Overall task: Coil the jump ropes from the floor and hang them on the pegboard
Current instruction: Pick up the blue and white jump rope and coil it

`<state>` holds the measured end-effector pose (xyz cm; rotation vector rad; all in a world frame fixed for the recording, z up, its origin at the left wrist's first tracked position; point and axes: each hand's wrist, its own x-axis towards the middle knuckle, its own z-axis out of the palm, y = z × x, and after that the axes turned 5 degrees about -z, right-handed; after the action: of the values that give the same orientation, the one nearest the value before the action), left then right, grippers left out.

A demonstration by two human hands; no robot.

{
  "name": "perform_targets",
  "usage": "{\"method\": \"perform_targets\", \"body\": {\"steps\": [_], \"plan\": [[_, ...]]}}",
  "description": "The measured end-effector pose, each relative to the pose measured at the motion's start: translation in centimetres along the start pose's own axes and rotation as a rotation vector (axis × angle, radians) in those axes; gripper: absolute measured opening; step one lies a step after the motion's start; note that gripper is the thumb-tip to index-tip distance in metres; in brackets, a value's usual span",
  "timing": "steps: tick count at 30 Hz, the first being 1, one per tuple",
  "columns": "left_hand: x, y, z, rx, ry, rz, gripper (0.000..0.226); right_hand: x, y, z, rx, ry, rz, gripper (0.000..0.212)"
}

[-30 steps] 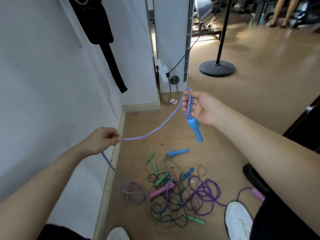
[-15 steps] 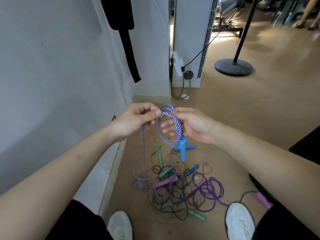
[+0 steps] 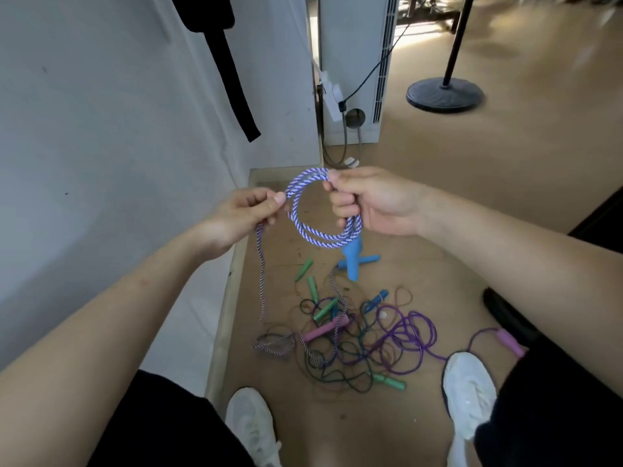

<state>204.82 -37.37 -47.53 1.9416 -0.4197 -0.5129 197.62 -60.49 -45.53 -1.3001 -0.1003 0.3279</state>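
Note:
A blue-and-white striped jump rope (image 3: pixel 305 227) is looped into a small coil at chest height. My right hand (image 3: pixel 374 203) grips the coil's right side, and a blue handle (image 3: pixel 353 261) hangs below that fist. My left hand (image 3: pixel 249 214) pinches the rope at the coil's left side. From there a loose strand (image 3: pixel 261 284) drops to the floor. It ends in a tangled pile of purple, green and dark ropes (image 3: pixel 367 335) with green, pink and blue handles. No pegboard is in view.
A white wall (image 3: pixel 101 146) runs along the left with a black strap (image 3: pixel 232 79) hanging on it. A white unit with cables (image 3: pixel 354 72) stands behind, and a black round stand base (image 3: pixel 444 96) further right. My white shoes (image 3: pixel 468 396) flank the pile.
My hands came together from a wide stretch, and another loop was added to the coil. The coil now hangs wider and rounder between both hands.

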Motion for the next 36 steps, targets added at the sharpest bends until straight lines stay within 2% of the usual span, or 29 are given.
{"method": "perform_targets", "body": {"steps": [3, 6, 11, 17, 20, 22, 26, 28, 32, 36], "plan": [[-0.1, -1.5, -0.8, -0.013, -0.142, -0.108, 0.055, 0.3, -1.5, -1.5, 0.188, 0.095, -0.027, 0.027], [0.2, -2.8, -1.8, -0.104, -0.162, -0.203, 0.061, 0.2, -3.2, -3.4, 0.400, 0.208, -0.081, 0.030], [0.6, -4.2, -2.6, -0.254, -0.025, -0.311, 0.014, 0.0, -5.2, -7.0, 0.639, 0.433, -0.185, 0.034], [1.2, -6.7, -4.7, -0.187, 0.163, -0.416, 0.006, -0.1, -5.4, -10.0, 0.717, 0.654, -0.221, 0.037], [1.5, -7.2, -4.8, -0.135, 0.259, -0.400, 0.005, 0.0, -4.8, -11.0, 0.661, 0.715, -0.196, 0.037], [1.6, -6.9, -4.4, -0.035, 0.271, -0.319, 0.011, 0.2, -4.3, -11.2, 0.580, 0.716, -0.160, 0.033], [1.5, -5.3, -2.5, 0.438, 0.080, -0.123, 0.016, 0.4, -3.5, -10.1, 0.360, 0.656, -0.089, 0.025], [1.5, -4.4, -1.1, 0.534, -0.039, -0.063, 0.015, 0.5, -3.0, -9.1, 0.242, 0.637, -0.052, 0.023], [0.8, -1.2, 1.7, 0.425, -0.180, 0.022, 0.011, 0.7, -1.5, -7.0, 0.029, 0.582, 0.010, 0.022], [-0.1, 1.2, 2.9, 0.154, -0.163, 0.063, 0.017, 0.8, -0.1, -5.3, -0.061, 0.483, 0.054, 0.021]]}}
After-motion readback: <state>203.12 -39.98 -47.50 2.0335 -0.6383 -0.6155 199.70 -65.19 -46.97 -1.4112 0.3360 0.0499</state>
